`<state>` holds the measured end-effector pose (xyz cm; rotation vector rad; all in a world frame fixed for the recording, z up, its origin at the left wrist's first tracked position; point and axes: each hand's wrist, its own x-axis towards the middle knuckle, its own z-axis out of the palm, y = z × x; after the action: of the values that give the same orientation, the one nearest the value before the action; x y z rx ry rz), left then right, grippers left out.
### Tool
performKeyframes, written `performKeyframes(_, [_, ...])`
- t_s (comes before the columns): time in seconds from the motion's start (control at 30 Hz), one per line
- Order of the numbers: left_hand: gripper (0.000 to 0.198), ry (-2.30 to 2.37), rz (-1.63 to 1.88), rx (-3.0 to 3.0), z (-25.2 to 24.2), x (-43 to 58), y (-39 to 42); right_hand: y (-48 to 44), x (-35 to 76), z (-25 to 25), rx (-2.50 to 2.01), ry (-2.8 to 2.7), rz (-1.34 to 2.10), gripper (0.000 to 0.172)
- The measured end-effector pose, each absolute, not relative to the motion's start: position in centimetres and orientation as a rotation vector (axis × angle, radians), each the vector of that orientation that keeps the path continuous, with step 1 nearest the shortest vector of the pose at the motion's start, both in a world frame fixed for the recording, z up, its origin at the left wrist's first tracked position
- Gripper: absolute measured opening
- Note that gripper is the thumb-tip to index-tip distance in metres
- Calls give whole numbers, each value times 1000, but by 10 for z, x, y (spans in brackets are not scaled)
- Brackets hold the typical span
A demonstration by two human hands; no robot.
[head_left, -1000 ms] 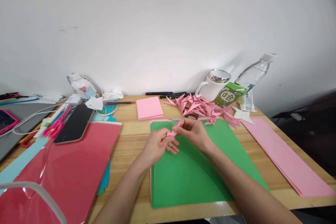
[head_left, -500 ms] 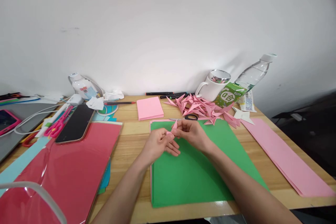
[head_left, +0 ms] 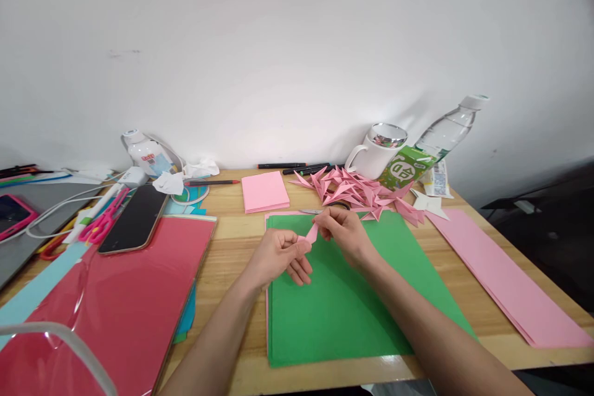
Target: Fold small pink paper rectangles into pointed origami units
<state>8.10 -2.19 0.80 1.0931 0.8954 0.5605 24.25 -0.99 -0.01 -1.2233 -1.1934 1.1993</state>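
Observation:
A small folded piece of pink paper (head_left: 312,235) is held above the green paper sheets (head_left: 352,309). My left hand (head_left: 283,253) pinches its lower left end between thumb and forefinger, with the other fingers loosely extended below. At the paper's upper tip, the fingers of my right hand (head_left: 341,232) are closed together on it. Just beyond lie black-handled scissors (head_left: 341,205), partly hidden by my right hand. Behind them is a heap of pointed pink folded paper pieces (head_left: 352,190). A stack of square pink paper (head_left: 265,192) lies to the left of the scissors.
At the back right stand a white mug (head_left: 375,154), a green box (head_left: 408,167) and a tilted water bottle (head_left: 450,130). Long pink strips (head_left: 505,278) lie on the right. On the left are a red folder (head_left: 125,303), a phone (head_left: 133,219) and pink scissors (head_left: 102,223).
My hands have moved slightly apart, the left one lower. My right fingers have shifted to the tip of the pink paper, so more of it shows between the hands.

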Motion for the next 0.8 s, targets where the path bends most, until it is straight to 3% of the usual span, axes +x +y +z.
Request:
performKeyframes(0.13, [40,832,545,1049,9,83,-24,-12,240,-3,-1144,-1069,1203,30])
performKeyframes(0.23, [39,805,606,956,11,81,-23,-15,241,1,-1006,-1139,1451,25])
performKeyframes(0.37, [42,720,638,862,14,73,-20,-19,241,4,-737,-1371,1717,37])
performKeyframes(0.57, [43,852,701,975,7,77,-19,-19,234,-1,-805,-1398,1433,18])
performKeyframes(0.8, [18,1611,1347,1956,-14,69,-3,-4,246,-9,-1047,-879,1187,34])
